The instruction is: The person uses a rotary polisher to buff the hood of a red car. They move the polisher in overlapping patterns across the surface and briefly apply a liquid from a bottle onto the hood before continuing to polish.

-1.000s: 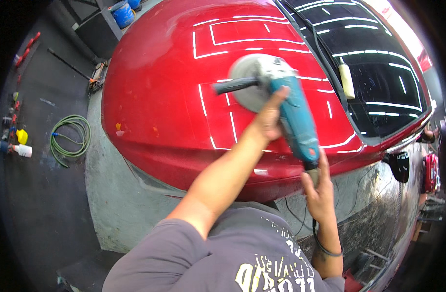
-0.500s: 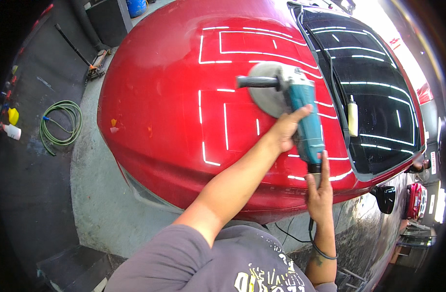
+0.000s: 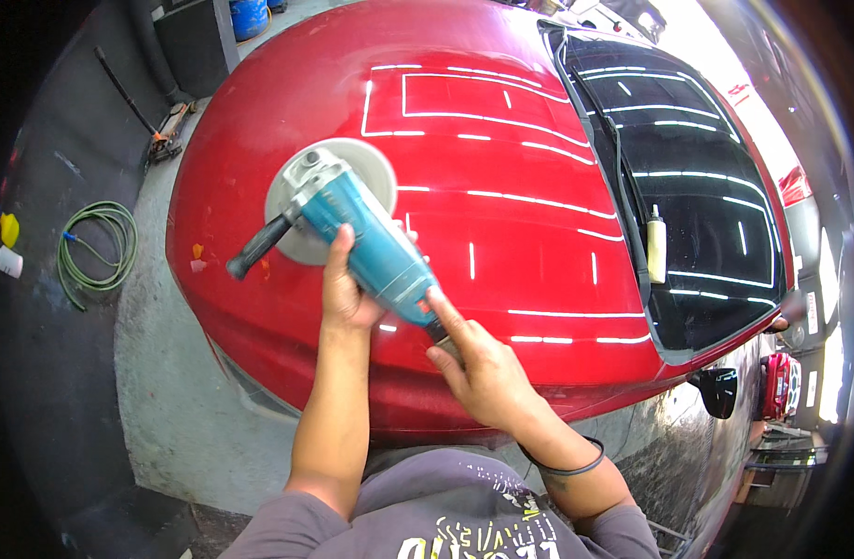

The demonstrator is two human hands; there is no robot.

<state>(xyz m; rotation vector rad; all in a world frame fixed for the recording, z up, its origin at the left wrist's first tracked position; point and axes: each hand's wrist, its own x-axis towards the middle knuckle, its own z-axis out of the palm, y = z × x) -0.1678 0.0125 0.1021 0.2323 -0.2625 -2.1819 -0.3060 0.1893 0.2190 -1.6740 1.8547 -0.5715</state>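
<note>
Head view: my left hand (image 3: pixel 348 291) and right hand (image 3: pixel 487 371) grip the polisher (image 3: pixel 378 244).
Its pad (image 3: pixel 371 166) lies beyond my left.

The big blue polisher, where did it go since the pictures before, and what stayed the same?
The blue polisher slid left across the red hood, away from the windshield. It also turned, so its black side handle now points down and left. The left hand and right hand went with it; neither let go. The bottle by the windshield and the green hose stayed put.
</note>
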